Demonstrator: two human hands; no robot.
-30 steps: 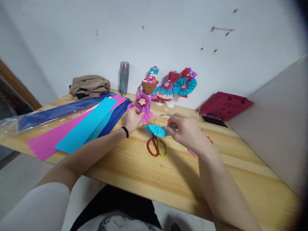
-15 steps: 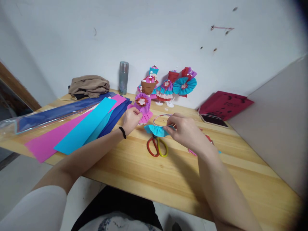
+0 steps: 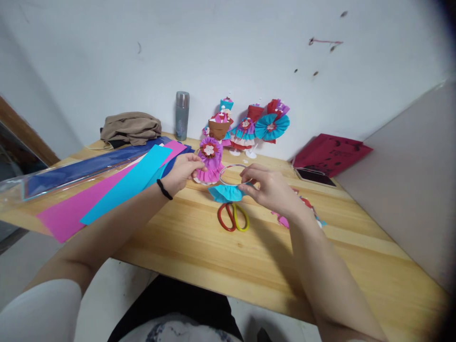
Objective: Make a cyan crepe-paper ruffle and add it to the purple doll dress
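My right hand (image 3: 261, 185) pinches a turquoise ruffled crepe paper strip (image 3: 226, 193) together with a thin whitish loop (image 3: 231, 183) that stands above it. The ruffle hangs over the scissors (image 3: 233, 217), whose red and yellow handles show while the blades are hidden. To the left, my left hand (image 3: 183, 172) is closed, thumb against fingers; whatever it may hold is too small to make out. Just beyond its fingertips stands a small doll-size paper dress (image 3: 210, 164) with a brown top, a purple ruffled skirt and a flower.
Pink and turquoise paper sheets (image 3: 124, 185) lie at left beside a plastic-wrapped blue pack (image 3: 89, 166). Behind are a brown cloth (image 3: 131, 127), a flask (image 3: 182, 116) and more paper dresses (image 3: 272, 126). Paper scraps (image 3: 283, 220), a phone (image 3: 315, 176) and a magenta bag (image 3: 331, 154) lie at right.
My left hand has drawn back left and toward me from the purple skirt. My right hand has shifted slightly left with the turquoise ruffle, and the loop shows more fully.
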